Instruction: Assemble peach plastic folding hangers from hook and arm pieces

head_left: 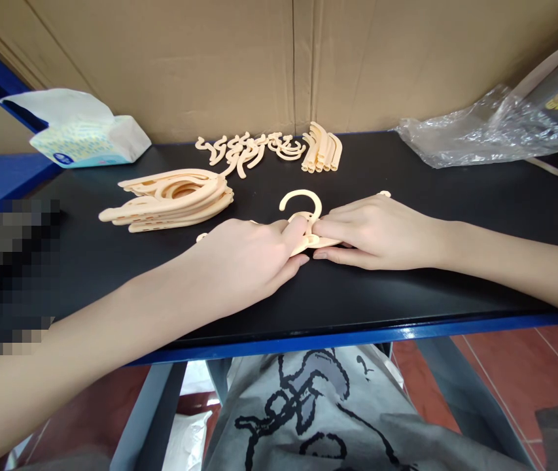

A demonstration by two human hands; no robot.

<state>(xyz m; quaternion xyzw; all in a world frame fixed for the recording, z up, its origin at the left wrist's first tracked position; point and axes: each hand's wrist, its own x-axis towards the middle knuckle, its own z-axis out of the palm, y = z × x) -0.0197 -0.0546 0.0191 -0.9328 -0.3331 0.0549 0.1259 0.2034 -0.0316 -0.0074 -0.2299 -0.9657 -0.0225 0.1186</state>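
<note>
A cream plastic hanger lies near the front middle of the black table, its curved hook pointing away from me. My left hand is closed on its left side, with fingers at the centre just below the hook. From the right, my right hand grips the other side, fingertips close to the same centre joint. The hanger's arms are mostly hidden under both hands; small end tips show beyond each one. Behind my left hand rests a stack of cream hangers.
Loose cream hooks and a bundle of cream arm pieces lie at the back. A tissue pack sits back left, a clear plastic bag back right. Cardboard stands behind; the table's blue edge runs along the front.
</note>
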